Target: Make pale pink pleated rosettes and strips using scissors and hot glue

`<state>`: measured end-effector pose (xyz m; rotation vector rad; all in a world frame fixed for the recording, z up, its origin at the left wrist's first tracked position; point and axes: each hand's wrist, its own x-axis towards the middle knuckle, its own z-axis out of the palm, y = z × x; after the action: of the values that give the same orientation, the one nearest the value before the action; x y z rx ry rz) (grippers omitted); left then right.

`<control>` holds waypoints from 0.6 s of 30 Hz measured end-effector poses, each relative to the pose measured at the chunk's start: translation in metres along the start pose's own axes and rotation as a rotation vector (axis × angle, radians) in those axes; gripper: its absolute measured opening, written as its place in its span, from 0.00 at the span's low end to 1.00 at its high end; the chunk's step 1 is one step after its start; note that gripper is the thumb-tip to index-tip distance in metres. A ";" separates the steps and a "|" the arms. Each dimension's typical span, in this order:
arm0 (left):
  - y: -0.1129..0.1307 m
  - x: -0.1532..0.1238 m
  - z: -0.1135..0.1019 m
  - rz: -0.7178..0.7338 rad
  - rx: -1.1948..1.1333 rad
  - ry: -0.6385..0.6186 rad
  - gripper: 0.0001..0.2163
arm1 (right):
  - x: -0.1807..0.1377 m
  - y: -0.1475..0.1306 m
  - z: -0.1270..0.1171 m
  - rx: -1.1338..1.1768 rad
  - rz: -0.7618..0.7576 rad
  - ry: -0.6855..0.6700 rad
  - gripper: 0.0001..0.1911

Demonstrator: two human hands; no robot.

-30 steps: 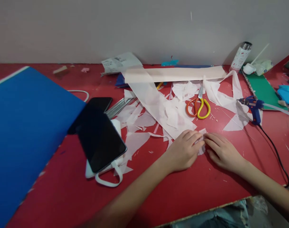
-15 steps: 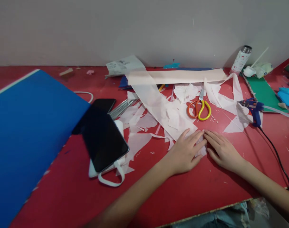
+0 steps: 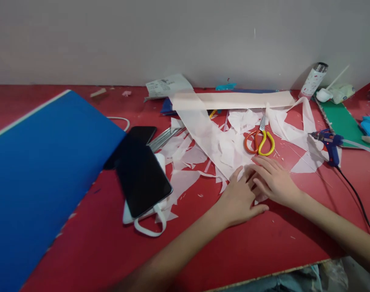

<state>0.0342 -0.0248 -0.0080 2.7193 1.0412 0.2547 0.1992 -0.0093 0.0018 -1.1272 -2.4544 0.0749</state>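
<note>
My left hand [image 3: 238,200] lies palm down on the near end of a long pale strip of thin crepe-like paper [image 3: 199,127], its thumb stretched out to the right. Reaching in from the right, my right hand [image 3: 276,180] has its fingers extended over the fingertips of the left, partly covering them. A small piece of the pale paper shows beneath both hands; whether the fingers pinch any of it is hidden. Just beyond the hands lie scissors [image 3: 260,142] with one red and one yellow handle, among torn pale paper scraps [image 3: 241,120].
At right sits a blue glue gun [image 3: 330,146] with a black cord, near a green board [image 3: 339,117] and a patterned bottle [image 3: 314,81]. Phones [image 3: 144,180] and a white cable lie left, beside a large blue board [image 3: 51,174]. Metal rods [image 3: 163,139] lie behind.
My right hand has moved left and up, from beside the left fingertips to over them. The whole view has shifted slightly, so the table things appear further right.
</note>
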 end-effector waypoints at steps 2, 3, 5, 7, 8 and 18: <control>0.000 -0.001 -0.001 -0.001 -0.009 0.017 0.23 | 0.003 0.003 0.006 0.048 -0.029 0.064 0.14; -0.001 -0.001 -0.001 0.005 -0.011 0.025 0.23 | 0.003 0.004 0.008 0.073 -0.041 0.095 0.14; -0.002 0.000 -0.001 0.038 -0.011 0.017 0.22 | 0.000 0.007 0.010 0.124 -0.042 0.153 0.13; -0.003 0.001 -0.001 0.078 -0.007 -0.012 0.23 | -0.004 0.010 0.009 0.173 0.004 0.207 0.13; -0.004 0.001 0.000 0.092 -0.002 -0.024 0.24 | -0.005 0.012 0.008 0.197 0.036 0.230 0.13; -0.004 0.000 0.002 0.068 0.013 -0.034 0.24 | -0.005 0.014 0.003 0.280 0.148 0.289 0.11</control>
<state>0.0325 -0.0218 -0.0114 2.7642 0.9453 0.2129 0.2113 -0.0030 -0.0057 -1.1073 -2.0320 0.2718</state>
